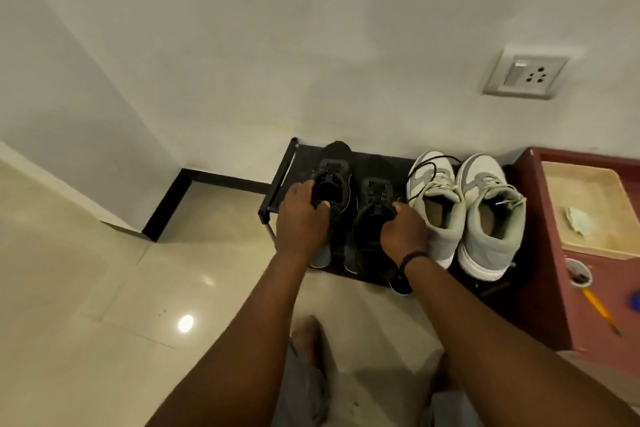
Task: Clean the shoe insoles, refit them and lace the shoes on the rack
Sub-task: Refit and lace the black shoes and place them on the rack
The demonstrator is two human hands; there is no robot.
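While the grey sneakers (464,208) are crowding in at 3 o'clock, the left hand (301,218) is grasping one black mesh shoe (334,184) and the right hand (403,229) its mate (372,215) on the dark metal rack (282,177).

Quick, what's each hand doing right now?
Left hand: closed on the left black shoe.
Right hand: closed on the right black shoe.

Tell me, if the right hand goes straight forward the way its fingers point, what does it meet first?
Most likely the laces and tongue of the right black shoe, which the right hand already touches at the collar. Depth is unclear.
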